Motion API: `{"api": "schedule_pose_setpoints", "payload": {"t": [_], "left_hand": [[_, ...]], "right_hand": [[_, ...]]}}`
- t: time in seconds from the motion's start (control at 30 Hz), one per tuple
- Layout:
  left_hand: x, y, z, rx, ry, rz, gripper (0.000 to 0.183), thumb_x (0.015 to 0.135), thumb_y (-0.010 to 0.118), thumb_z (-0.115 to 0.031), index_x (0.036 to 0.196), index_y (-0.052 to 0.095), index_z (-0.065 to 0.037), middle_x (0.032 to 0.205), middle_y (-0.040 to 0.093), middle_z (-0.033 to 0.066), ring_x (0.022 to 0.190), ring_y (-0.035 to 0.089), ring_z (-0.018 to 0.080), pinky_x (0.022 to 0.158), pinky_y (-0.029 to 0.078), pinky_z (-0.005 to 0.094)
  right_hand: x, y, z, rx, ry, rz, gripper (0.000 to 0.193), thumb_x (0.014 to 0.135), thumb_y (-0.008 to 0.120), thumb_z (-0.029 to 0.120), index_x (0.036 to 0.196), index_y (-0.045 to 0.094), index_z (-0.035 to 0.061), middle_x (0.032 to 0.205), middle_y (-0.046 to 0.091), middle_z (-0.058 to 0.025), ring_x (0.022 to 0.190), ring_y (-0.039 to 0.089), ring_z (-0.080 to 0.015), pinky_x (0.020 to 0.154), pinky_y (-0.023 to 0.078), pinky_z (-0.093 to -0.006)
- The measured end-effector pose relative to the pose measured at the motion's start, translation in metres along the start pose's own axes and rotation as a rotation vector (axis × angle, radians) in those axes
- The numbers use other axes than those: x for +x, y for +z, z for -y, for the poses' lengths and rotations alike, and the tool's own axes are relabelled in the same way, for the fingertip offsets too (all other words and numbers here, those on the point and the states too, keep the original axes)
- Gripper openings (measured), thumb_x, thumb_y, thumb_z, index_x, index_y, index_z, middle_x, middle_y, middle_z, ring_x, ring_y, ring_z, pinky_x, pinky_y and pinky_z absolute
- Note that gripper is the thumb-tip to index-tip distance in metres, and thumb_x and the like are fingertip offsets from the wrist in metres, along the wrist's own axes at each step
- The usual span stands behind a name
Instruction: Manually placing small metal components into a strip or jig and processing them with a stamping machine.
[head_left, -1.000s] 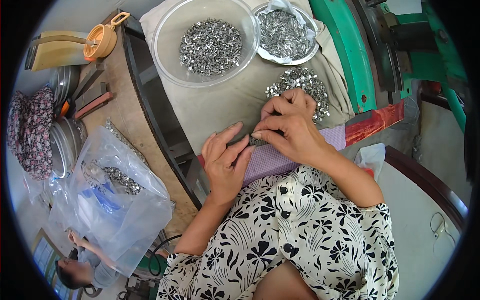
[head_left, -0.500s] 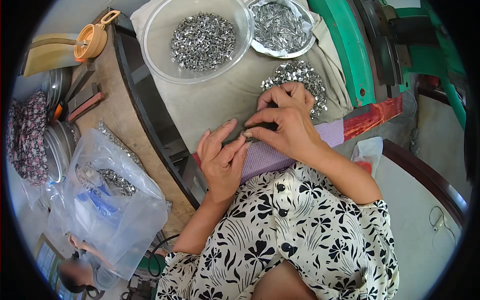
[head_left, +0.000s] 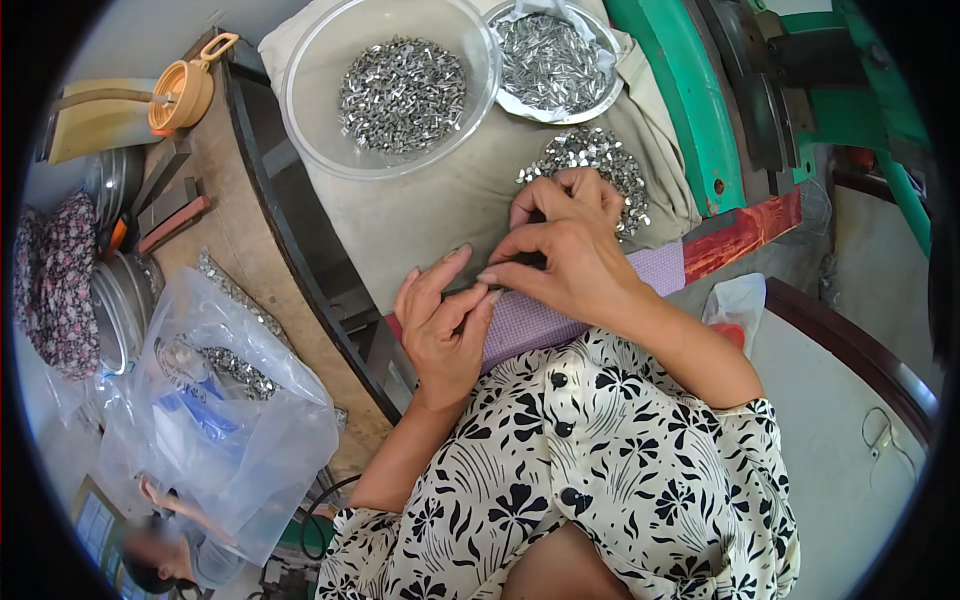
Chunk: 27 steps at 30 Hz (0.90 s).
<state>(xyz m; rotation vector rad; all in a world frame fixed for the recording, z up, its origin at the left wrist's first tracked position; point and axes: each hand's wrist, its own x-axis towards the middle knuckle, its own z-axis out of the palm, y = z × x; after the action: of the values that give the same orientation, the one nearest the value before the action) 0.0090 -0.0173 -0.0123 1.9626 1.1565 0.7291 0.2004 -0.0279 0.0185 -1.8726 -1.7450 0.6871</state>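
At the near edge of the cloth-covered table, the fingertips of my two hands meet. My left hand (head_left: 443, 335) pinches with thumb and index finger, its other fingers stretched out. My right hand (head_left: 572, 250) reaches in from the right, thumb and index finger closing at the same spot, its other fingers bent toward a loose pile of small shiny metal pieces (head_left: 625, 185). Whatever sits between the fingertips is too small and covered to make out. Under my wrists lies a purple checked cloth (head_left: 530, 322).
Beyond my hands stand a clear plastic basin (head_left: 318, 135) of small metal parts and a lined bowl (head_left: 610, 100) of thin metal pins. Green machine frame (head_left: 690, 110) borders the right. A side table (head_left: 225, 215) at left carries an orange cup (head_left: 185, 95); a plastic bag (head_left: 270, 450) hangs nearby.
The view has shifted slightly. My hands stay together at nearly the same place, with only a small movement of the fingertips.
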Motion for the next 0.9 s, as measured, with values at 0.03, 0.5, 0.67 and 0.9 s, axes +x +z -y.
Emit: {"api": "schedule_pose_setpoints", "payload": {"t": [0.03,0.5,0.67,0.9], "left_hand": [[0.000,0.000,0.001,0.005,-0.001,-0.002,0.017,0.077,0.079,-0.009,0.093,0.076,-0.007,0.126,0.068,0.0078,0.117,0.062,0.0229,0.108,0.035,0.0449],[0.001,0.000,0.003,0.016,0.012,-0.009,0.018,0.075,0.080,-0.009,0.092,0.075,-0.007,0.125,0.068,0.0079,0.115,0.062,0.0229,0.107,0.036,0.0455],[0.001,0.001,0.004,0.015,0.025,-0.007,0.018,0.075,0.080,-0.009,0.092,0.075,-0.007,0.125,0.067,0.0081,0.114,0.062,0.0232,0.107,0.036,0.0454],[0.001,0.000,0.005,0.019,0.035,-0.011,0.019,0.075,0.080,-0.009,0.094,0.075,-0.007,0.125,0.067,0.0084,0.113,0.062,0.0232,0.106,0.036,0.0453]], "right_hand": [[0.002,0.000,0.003,-0.013,0.005,0.000,0.018,0.070,0.083,0.033,0.078,0.079,0.0181,0.099,0.057,0.0040,0.109,0.043,-0.0259,0.097,0.024,-0.0446],[-0.001,-0.003,-0.005,0.010,-0.016,0.002,0.016,0.070,0.083,0.030,0.078,0.078,0.0174,0.097,0.055,0.0037,0.109,0.044,-0.0257,0.097,0.024,-0.0454],[-0.005,-0.009,-0.008,0.005,-0.004,-0.004,0.016,0.070,0.083,0.029,0.078,0.078,0.0171,0.095,0.056,0.0041,0.109,0.044,-0.0245,0.097,0.024,-0.0454],[-0.008,-0.012,-0.008,-0.020,-0.003,-0.016,0.015,0.070,0.083,0.029,0.080,0.079,0.0175,0.095,0.056,0.0039,0.108,0.045,-0.0239,0.096,0.025,-0.0442]]}}
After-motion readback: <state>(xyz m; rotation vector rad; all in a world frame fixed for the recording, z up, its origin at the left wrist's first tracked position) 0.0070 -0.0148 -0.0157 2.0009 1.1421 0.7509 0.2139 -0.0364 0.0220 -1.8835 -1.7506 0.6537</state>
